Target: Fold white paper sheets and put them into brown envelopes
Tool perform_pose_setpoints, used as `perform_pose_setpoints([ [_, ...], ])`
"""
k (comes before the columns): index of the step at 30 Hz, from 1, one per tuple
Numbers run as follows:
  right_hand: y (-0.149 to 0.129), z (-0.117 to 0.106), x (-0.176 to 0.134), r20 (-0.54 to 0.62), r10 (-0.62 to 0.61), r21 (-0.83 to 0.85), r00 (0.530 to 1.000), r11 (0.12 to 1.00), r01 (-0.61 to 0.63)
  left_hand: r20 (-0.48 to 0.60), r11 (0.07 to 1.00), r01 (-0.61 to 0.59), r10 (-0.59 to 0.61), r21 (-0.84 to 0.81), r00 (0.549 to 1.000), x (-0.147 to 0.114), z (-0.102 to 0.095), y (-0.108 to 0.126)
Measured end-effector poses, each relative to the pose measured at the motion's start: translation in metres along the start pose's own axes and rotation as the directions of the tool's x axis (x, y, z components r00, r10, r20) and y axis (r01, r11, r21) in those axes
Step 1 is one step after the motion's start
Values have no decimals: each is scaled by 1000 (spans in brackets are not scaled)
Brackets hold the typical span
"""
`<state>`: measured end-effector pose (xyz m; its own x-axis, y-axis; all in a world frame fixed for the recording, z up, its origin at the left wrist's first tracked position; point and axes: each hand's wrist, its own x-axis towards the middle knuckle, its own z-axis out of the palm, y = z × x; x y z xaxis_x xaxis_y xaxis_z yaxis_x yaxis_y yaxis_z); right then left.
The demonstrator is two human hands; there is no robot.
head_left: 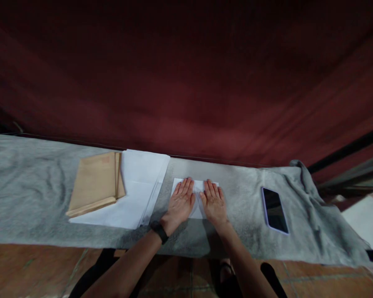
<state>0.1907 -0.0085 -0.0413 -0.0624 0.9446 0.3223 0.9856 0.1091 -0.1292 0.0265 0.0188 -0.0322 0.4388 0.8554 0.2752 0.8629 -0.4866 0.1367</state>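
A folded sheet of white paper (199, 209) lies on the grey cloth in front of me. My left hand (182, 200) presses flat on its left half, fingers stretched away from me, with a black band on the wrist. On the right half rests my right hand (214, 203), also flat with its fingers out. A strip of the paper shows between the two hands; the rest of it is partly covered by them. Left of my hands is a stack of white sheets (139, 186), and brown envelopes (95, 178) lie on top of it.
Grey cloth (242, 198) covers the long, narrow surface. To the right lies a phone (275, 210) in a pale purple case. A dark red curtain-like backdrop (186, 103) rises behind the far edge. White paper (366, 223) sits at the far right, above a tiled floor (27, 269).
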Motion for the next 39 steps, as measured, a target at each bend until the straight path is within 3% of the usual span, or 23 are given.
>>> perform_pose_setpoints([
  [22, 38, -7, -19, 27, 108, -74, 994, 992, -105, -26, 995, 97, -96, 38, 995, -13, -5, -16],
  [33, 50, -8, -29, -44, 158, -65, 986, 985, -160, -51, 990, 137, -135, 28, 989, -17, -7, -23],
  [36, 45, -14, -25, -81, 152, -16, 985, 988, -154, -63, 995, 103, -103, -1, 993, -20, -14, -15],
  [39, 29, -20, -20, -69, 62, 86, 996, 995, -56, -48, 999, 9, -11, -46, 999, -25, -18, 2],
])
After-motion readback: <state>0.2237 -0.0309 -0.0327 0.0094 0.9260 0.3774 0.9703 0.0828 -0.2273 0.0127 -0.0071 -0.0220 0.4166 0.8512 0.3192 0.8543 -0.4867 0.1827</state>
